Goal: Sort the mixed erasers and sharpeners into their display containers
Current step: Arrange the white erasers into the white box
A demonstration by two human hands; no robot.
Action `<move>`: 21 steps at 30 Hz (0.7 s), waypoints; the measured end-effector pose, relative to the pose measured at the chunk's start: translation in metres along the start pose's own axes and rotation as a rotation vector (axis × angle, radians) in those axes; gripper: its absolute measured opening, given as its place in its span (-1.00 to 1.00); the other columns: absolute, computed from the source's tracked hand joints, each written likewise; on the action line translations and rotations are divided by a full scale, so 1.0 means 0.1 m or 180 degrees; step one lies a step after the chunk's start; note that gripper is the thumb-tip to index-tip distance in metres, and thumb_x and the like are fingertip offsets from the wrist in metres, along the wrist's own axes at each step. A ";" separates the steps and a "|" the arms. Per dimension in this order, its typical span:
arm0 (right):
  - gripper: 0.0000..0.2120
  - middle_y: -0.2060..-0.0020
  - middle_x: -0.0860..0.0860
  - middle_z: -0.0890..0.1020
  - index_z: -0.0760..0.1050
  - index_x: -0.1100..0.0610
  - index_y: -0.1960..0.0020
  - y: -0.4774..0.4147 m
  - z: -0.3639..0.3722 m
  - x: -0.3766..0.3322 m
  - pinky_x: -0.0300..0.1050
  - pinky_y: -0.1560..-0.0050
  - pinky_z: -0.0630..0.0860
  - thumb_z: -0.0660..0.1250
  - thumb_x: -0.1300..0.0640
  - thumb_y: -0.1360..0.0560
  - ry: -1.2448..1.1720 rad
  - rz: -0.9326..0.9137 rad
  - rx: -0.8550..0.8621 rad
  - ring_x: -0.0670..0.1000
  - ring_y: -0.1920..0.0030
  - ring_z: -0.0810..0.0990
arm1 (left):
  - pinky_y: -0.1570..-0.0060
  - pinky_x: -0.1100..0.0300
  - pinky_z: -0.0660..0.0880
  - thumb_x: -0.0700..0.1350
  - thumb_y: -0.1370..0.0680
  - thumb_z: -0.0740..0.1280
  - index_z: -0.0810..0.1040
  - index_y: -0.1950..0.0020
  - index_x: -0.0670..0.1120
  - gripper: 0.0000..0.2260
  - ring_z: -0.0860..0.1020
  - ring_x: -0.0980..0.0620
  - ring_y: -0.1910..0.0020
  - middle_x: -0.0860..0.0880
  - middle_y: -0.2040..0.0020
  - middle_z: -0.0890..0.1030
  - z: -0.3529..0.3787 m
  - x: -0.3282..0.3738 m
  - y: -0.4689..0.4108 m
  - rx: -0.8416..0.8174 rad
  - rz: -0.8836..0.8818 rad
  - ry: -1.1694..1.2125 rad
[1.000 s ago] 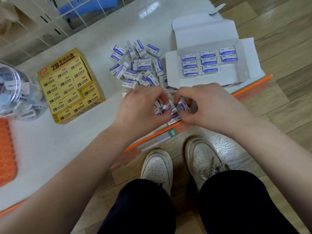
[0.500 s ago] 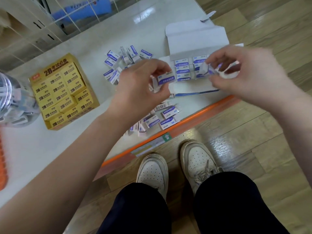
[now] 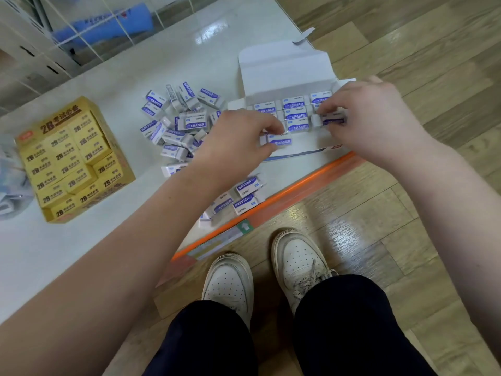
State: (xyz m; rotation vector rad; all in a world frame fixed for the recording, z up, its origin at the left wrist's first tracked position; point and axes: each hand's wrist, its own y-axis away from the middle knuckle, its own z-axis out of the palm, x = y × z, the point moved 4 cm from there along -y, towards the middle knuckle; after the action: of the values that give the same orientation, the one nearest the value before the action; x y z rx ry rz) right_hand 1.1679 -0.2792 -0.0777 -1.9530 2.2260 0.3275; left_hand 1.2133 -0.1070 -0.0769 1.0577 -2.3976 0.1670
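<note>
Pinching an eraser (image 3: 280,141) in our left hand (image 3: 238,137) at the front of the white box (image 3: 284,69) and a second eraser (image 3: 334,119) in our right hand (image 3: 371,118) at its right column, we judged each should seat flat, label up, against its neighbours

Both bare forearms reach forward, palms down. The left grip (image 3: 241,139) pinches an eraser (image 3: 280,141) between thumb and curled fingers. The right grip (image 3: 366,123) pinches a second eraser (image 3: 334,120) at its fingertips.
</note>
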 end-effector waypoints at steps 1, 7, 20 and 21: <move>-0.71 -0.02 0.12 0.60 0.60 0.06 -0.10 -0.02 0.03 0.00 0.03 -0.10 0.40 0.30 0.27 -0.43 0.0091 -0.0020 -0.0045 0.20 -0.07 0.42 | -0.02 0.45 0.25 -0.13 -0.52 0.38 0.60 -0.17 -0.02 -0.77 0.45 0.24 0.02 0.08 -0.08 0.62 0.00 -0.02 -0.01 -0.0079 -0.0051 -0.0050; -0.67 -0.04 0.15 0.52 0.60 0.05 -0.12 -0.09 0.06 -0.01 0.03 -0.15 0.40 0.30 0.30 -0.42 0.0057 0.0078 -0.0113 0.19 -0.10 0.40 | -0.14 0.19 0.30 -0.04 -0.54 0.34 0.56 -0.23 0.07 -0.74 0.51 0.04 -0.14 0.07 -0.11 0.61 -0.06 -0.01 -0.08 -0.0423 -0.0034 -0.0858; -0.88 0.09 0.11 0.58 0.60 0.15 0.09 -0.10 0.14 0.08 -0.15 0.03 0.22 0.42 0.21 -0.37 -0.0040 0.0084 0.0235 0.20 -0.03 0.45 | -0.17 0.10 0.22 -0.01 -0.53 0.34 0.57 -0.14 0.05 -0.80 0.37 -0.01 -0.21 0.03 -0.12 0.55 -0.01 -0.03 -0.11 -0.0193 -0.0114 -0.1245; -0.88 0.08 0.11 0.58 0.60 0.15 0.09 -0.10 0.14 0.08 -0.17 0.03 0.21 0.42 0.21 -0.37 -0.0043 0.0094 0.0238 0.19 -0.03 0.45 | -0.18 0.10 0.22 -0.02 -0.53 0.34 0.57 -0.14 0.04 -0.81 0.36 -0.01 -0.22 0.03 -0.12 0.55 0.01 -0.03 -0.11 -0.0190 -0.0147 -0.1213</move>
State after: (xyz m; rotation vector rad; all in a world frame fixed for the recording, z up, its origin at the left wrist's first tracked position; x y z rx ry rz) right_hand 1.1766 -0.2839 -0.0941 -1.8766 2.2272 0.2567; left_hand 1.2227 -0.1126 -0.0801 1.2043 -2.6888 -0.1348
